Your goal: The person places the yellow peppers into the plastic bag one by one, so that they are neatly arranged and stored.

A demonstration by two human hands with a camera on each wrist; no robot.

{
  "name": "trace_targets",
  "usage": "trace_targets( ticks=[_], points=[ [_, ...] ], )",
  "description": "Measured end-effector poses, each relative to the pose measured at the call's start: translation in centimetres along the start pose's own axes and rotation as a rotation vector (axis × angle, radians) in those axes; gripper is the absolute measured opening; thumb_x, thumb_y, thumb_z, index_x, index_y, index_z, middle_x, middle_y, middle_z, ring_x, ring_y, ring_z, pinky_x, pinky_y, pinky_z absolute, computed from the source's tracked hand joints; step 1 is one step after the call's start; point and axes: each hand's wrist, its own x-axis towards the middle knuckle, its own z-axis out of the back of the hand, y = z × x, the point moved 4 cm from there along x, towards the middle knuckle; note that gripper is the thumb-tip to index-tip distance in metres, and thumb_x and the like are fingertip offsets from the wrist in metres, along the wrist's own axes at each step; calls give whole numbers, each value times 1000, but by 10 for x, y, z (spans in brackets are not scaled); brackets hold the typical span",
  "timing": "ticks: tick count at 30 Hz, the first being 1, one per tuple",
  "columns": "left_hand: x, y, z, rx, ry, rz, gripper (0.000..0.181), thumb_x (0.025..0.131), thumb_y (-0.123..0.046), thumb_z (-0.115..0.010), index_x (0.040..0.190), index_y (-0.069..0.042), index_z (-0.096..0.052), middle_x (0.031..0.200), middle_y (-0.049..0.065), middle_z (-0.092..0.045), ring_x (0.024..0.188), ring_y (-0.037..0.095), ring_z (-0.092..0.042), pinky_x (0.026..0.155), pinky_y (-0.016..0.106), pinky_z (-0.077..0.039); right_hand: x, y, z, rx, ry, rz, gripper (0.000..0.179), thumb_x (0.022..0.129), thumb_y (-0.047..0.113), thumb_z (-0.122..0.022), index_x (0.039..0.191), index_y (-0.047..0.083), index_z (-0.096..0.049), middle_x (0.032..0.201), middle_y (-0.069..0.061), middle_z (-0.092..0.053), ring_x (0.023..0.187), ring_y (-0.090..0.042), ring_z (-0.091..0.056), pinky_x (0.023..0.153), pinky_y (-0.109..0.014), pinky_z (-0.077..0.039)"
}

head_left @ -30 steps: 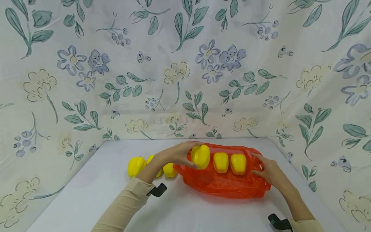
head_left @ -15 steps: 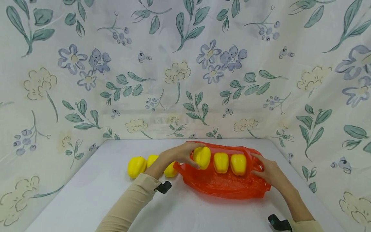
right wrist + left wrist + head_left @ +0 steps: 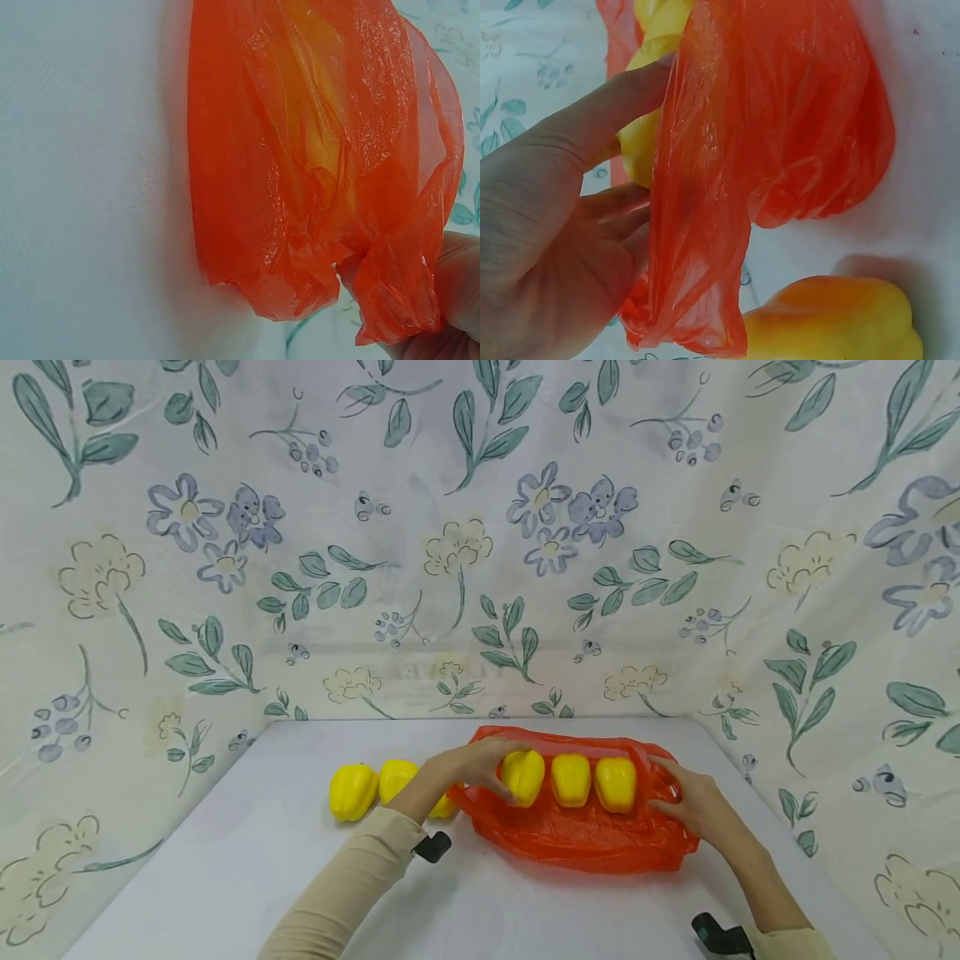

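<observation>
A red plastic bag (image 3: 577, 847) lies spread with its mouth facing up. Two yellow bell peppers (image 3: 572, 781) sit side by side inside it. My left hand (image 3: 480, 767) grips a third bell pepper (image 3: 523, 778) at the bag's left end, thumb and fingers round its side. In the left wrist view the bag's film (image 3: 705, 187) covers part of that pepper and the fingertips. My right hand (image 3: 697, 802) holds the bag's right edge; in the right wrist view the bunched red film (image 3: 397, 285) lies against its fingers.
More yellow bell peppers (image 3: 353, 792) stand on the white table (image 3: 225, 868) left of the bag, one partly hidden behind my left forearm. A floral cloth (image 3: 480, 610) hangs behind the table.
My left hand has lowered the bell pepper down into the left end of the bag, beside the other two. The right hand has stayed at the bag's edge.
</observation>
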Motion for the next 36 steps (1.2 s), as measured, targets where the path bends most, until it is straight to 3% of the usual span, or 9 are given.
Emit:
trace_targets(
  ticks=[10, 17, 27, 36],
  points=[
    [7, 1, -9, 25, 21, 8, 87, 78, -35, -82, 151, -26, -36, 151, -1, -44, 140, 23, -36, 112, 47, -41, -1, -1, -2, 18, 6, -10, 71, 82, 11, -77, 144, 7, -43, 130, -29, -57, 110, -46, -58, 80, -48, -60],
    [11, 2, -11, -22, 9, -4, 86, 78, -33, -82, 150, -22, -37, 148, -2, -46, 138, 23, -37, 111, 47, -43, -1, 1, 0, 25, 16, -17, 71, 82, 11, -77, 144, 6, -43, 131, -30, -56, 110, -46, -58, 79, -47, -60],
    [17, 13, -16, -116, -25, 27, 87, 77, -31, -83, 150, -29, -36, 149, -4, -45, 137, 20, -37, 108, 45, -46, 0, 1, 0, 36, 21, -24, 72, 82, 11, -77, 145, 8, -42, 132, -30, -56, 111, -45, -58, 78, -46, -60],
    [19, 14, -19, -118, -37, 66, 88, 77, -31, -83, 151, -30, -35, 151, -5, -43, 139, 21, -36, 110, 47, -44, -1, 0, -1, 33, 20, -21, 72, 82, 11, -77, 145, 8, -42, 132, -30, -56, 110, -46, -58, 77, -46, -61]
  ],
)
